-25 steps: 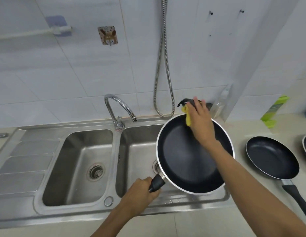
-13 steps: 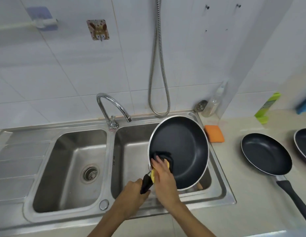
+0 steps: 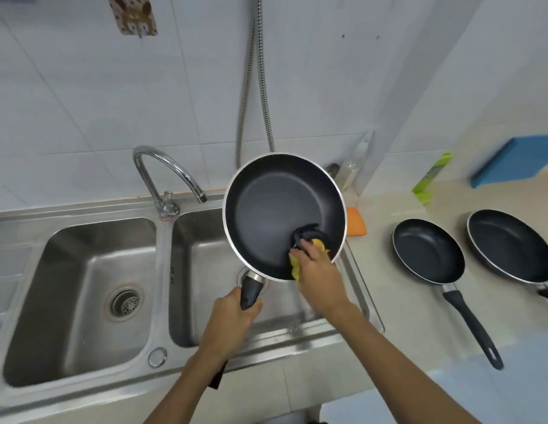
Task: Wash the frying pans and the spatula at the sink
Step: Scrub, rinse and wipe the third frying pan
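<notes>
A black frying pan [image 3: 275,209] with a silver rim is tilted up over the right sink basin [image 3: 202,270]. My left hand [image 3: 230,319] grips its black handle from below. My right hand [image 3: 318,273] presses a yellow and dark scrubbing sponge [image 3: 309,240] against the pan's lower right inner surface. Two more black frying pans lie on the counter at the right, one nearer [image 3: 428,250] with its handle pointing toward me, one farther right [image 3: 511,246]. No spatula shows.
A chrome tap [image 3: 165,172] stands between the right basin and the left basin [image 3: 83,295]. A metal hose [image 3: 251,87] hangs on the tiled wall. An orange sponge [image 3: 357,221], a clear bottle [image 3: 355,163], a green item [image 3: 431,175] and a blue box [image 3: 517,157] sit on the right.
My right hand with the sponge has moved from the pan's lower left, near the handle, across to its lower right. The pan has tilted more upright and the view has shifted lower.
</notes>
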